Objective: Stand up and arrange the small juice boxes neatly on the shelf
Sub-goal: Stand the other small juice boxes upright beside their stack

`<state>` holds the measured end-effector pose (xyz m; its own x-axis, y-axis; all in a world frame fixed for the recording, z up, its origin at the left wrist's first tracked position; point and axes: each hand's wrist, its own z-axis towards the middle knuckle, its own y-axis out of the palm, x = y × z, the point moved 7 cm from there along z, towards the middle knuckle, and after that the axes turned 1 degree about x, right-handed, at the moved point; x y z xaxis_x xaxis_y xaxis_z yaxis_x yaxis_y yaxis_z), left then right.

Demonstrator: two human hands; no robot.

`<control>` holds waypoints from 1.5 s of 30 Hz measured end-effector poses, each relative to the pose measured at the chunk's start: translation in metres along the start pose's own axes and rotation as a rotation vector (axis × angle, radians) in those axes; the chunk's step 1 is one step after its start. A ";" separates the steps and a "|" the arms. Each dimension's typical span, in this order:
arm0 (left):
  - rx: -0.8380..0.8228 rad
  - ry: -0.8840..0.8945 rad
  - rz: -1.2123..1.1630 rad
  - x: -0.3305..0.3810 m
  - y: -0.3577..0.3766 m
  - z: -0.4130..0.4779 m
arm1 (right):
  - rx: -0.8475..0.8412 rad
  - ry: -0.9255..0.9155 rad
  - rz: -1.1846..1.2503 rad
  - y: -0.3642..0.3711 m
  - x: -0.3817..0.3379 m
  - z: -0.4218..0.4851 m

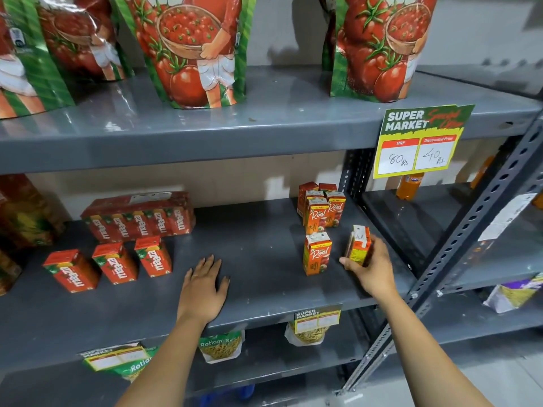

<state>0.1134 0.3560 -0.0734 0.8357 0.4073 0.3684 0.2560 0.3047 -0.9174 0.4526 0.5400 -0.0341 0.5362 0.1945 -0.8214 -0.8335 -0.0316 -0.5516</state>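
Orange cardboard juice box (359, 245) with a white top panel, held upright and slightly tilted in the right hand (371, 267): fingers (379, 245) wrapped round its right side, thumb (348, 263) pressing low on the front left edge. Base at or just above the grey metal middle shelf (264, 254); contact not clear.

Just left of the thumb, apart from it, a second small orange "Real" juice box (317, 254), upright on the shelf. Beyond the fingertips, toward the back wall, a tight cluster of small orange "Real" juice boxes (321, 205), all upright, near the grey perforated upright post (352, 174).

Left hand (204, 286) flat on the bare shelf, palm down, fingers spread narrowly and holding nothing, a ring on one finger. Well left of its fingers, a row of three small red "Maaza" cartons (108, 262), upright; behind them, a shrink-wrapped pack of red "Maaza" cartons (141, 215).

Above both hands, on the upper grey shelf, glossy pouches printed with tomatoes (194, 48). Above the right fingers, hanging from that shelf's edge, a yellow and green "Super Market" price card (420, 141) marked 80 Rs and 40 Rs.
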 end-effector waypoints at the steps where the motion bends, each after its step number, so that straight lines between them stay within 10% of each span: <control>1: 0.000 0.000 0.000 0.000 0.000 0.000 | -0.065 -0.017 0.006 0.003 -0.002 0.000; 4: -0.007 -0.002 0.006 0.001 0.000 0.000 | -0.228 0.022 0.070 0.011 0.000 0.000; 13: -0.020 -0.009 0.010 0.001 0.001 0.000 | -0.015 0.104 -0.006 0.018 -0.006 0.000; 19: 0.003 -0.070 0.092 0.010 -0.004 0.000 | -0.540 0.138 0.077 0.005 0.000 0.002; 24: 0.082 -0.213 -0.513 0.081 0.005 0.008 | -0.231 0.299 0.521 -0.018 -0.011 0.015; 30: -0.272 -0.458 -1.154 0.196 0.040 0.014 | -0.325 0.338 0.482 0.035 -0.041 -0.006; 45: -0.226 -0.497 -1.249 0.179 0.049 -0.027 | -0.284 0.300 0.451 0.053 -0.034 -0.053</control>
<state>0.2884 0.4204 -0.0566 -0.2589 0.2456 0.9342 0.8190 0.5685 0.0775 0.3970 0.4798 -0.0430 0.1869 -0.1825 -0.9653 -0.9411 -0.3150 -0.1227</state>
